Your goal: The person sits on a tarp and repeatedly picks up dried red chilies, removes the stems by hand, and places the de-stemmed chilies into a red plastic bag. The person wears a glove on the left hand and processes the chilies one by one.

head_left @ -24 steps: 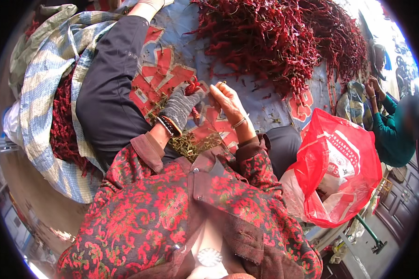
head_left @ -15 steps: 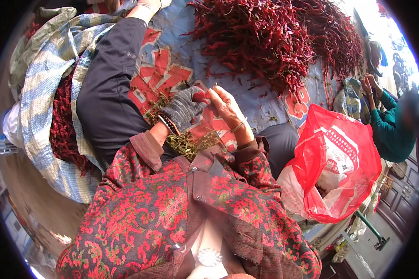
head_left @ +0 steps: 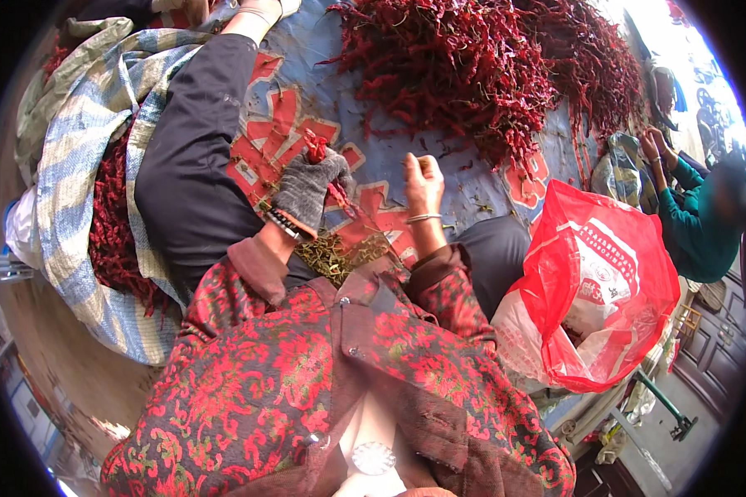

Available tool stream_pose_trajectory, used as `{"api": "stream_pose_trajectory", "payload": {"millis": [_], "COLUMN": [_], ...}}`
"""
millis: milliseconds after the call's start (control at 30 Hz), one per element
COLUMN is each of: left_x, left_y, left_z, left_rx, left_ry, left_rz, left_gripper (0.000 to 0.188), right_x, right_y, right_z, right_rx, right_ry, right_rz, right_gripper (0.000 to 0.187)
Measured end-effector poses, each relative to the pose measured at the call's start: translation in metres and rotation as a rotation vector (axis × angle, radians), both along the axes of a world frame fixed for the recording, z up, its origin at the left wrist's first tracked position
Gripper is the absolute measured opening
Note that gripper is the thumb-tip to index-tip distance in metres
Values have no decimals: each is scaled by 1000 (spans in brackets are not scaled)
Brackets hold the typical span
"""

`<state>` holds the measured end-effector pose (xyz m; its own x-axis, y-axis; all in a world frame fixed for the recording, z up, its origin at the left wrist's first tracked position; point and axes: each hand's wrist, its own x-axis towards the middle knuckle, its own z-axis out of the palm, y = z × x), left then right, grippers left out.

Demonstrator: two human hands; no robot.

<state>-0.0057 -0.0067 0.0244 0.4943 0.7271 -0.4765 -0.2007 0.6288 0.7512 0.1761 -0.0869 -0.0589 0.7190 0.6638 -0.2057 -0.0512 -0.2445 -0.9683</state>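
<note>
My left hand (head_left: pixel 305 192), in a grey knitted glove, is closed round several dried red chilies (head_left: pixel 315 149); some stick out above the fist and others beside it. To its right, my bare right hand (head_left: pixel 423 187) is raised with fingers curled and thumb against them; what they hold, if anything, is too small to make out. Below and between my hands lies a small heap of greenish-brown stems (head_left: pixel 333 257). A large pile of dried red chilies (head_left: pixel 464 74) lies beyond my hands on a blue sheet with red printing (head_left: pixel 319 51).
To my left a striped woven sack (head_left: pixel 75 190) stands open with chilies (head_left: pixel 112 224) inside. On my right is an open red plastic bag (head_left: pixel 547 282). Farther right sits a person in a green top (head_left: pixel 696 224), hands together. A green-handled tool (head_left: pixel 663 402) lies behind the bag.
My hands were together and have moved apart, the left one to the left with the chilies and the right one to the right. The red bag and chili pile stay put.
</note>
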Motion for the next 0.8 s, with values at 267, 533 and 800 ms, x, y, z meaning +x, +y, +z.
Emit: {"api": "stream_pose_trajectory", "payload": {"millis": [267,533,800], "left_x": [1,7,26], "left_y": [12,19,8], "left_z": [-7,-22,-39], "left_rx": [-25,-100,-37], "left_ry": [38,230,225], "left_rz": [63,97,-238], "left_gripper": [9,11,14], "right_x": [-17,-12,-33], "right_y": [50,55,-2], "right_z": [13,9,45], "right_rx": [-404,-475,-244], "right_ry": [-585,-693,-420], "right_rz": [516,499,654], "right_gripper": [30,24,30]}}
